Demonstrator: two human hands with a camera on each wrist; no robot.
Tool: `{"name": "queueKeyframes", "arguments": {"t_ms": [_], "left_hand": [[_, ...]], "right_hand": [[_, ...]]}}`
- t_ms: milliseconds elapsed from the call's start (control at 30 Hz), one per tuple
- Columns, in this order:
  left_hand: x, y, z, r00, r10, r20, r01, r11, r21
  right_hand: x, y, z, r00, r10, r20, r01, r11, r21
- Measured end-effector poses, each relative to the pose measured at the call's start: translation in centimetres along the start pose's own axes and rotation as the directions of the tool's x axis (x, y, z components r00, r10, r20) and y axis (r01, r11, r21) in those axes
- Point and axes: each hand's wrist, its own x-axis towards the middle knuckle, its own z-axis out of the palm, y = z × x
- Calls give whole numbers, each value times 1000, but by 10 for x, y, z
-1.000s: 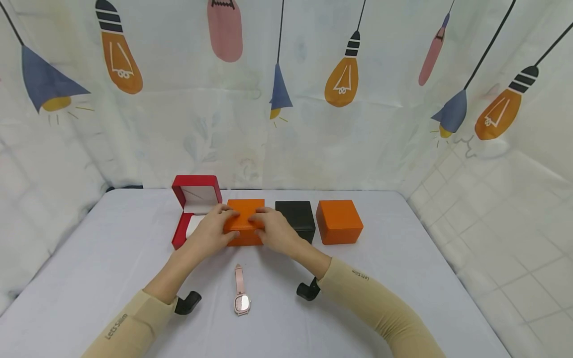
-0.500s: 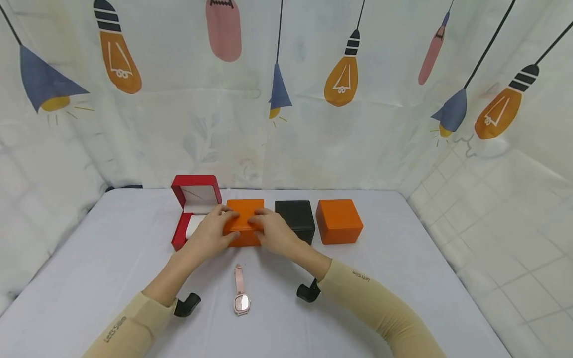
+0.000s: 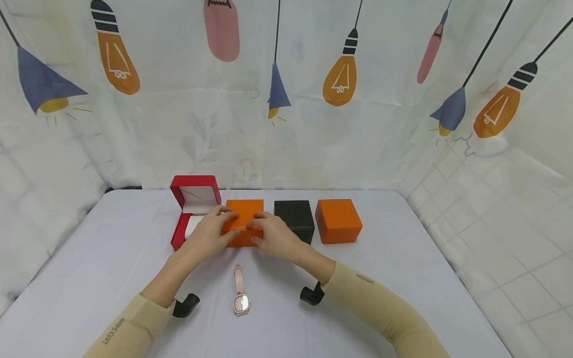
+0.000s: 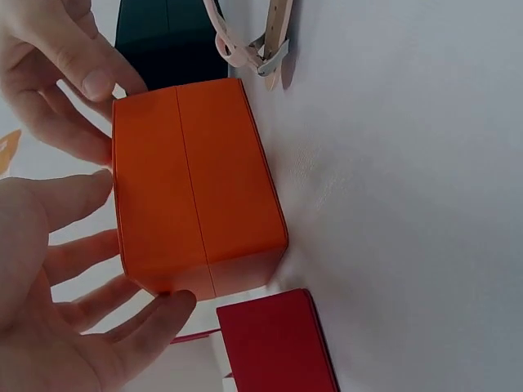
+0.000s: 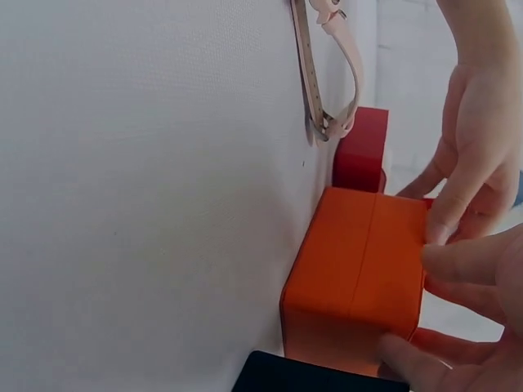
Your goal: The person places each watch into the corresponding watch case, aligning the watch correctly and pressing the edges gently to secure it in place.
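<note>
An orange box (image 3: 244,206) with its lid down sits between both hands at the back of the table. My left hand (image 3: 209,234) holds its left end, with fingertips on the top edge and side. At the right end my right hand (image 3: 278,236) grips the top edge. A seam runs along the front of the orange box (image 4: 196,188) in the left wrist view. In the right wrist view, fingers of the right hand (image 5: 482,310) touch its end face. A watch (image 3: 241,302) with a pink strap lies in front of the box, face up.
An open red box (image 3: 195,181) with a white lining stands left of the orange one. Right of it are a black box (image 3: 294,215) and a second orange box (image 3: 338,222). White cloth covers the table (image 3: 358,293); a patterned curtain (image 3: 304,144) hangs behind.
The right hand has shifted slightly left and lower on the orange box. The left hand keeps nearly the same place, and the box looks still closed.
</note>
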Motion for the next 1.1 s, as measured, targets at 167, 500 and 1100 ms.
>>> {"name": "queueKeyframes", "arguments": {"t_ms": [167,500,1100], "left_hand": [[-1,-2,-2,999,44,-22,-44,999,-17],[-7,-8,-6,998,45,-35,-47,997,-57],[-18,-30,-25,998,-20,-59,18,999,-33]], "right_hand": [[-6,-3,-3,1000,10,21,-11,1000,22],[-20,-10,-8,1000,-18,16,17,1000,19],[-52,-15,-4,997,-22,71,18,998,63]]}}
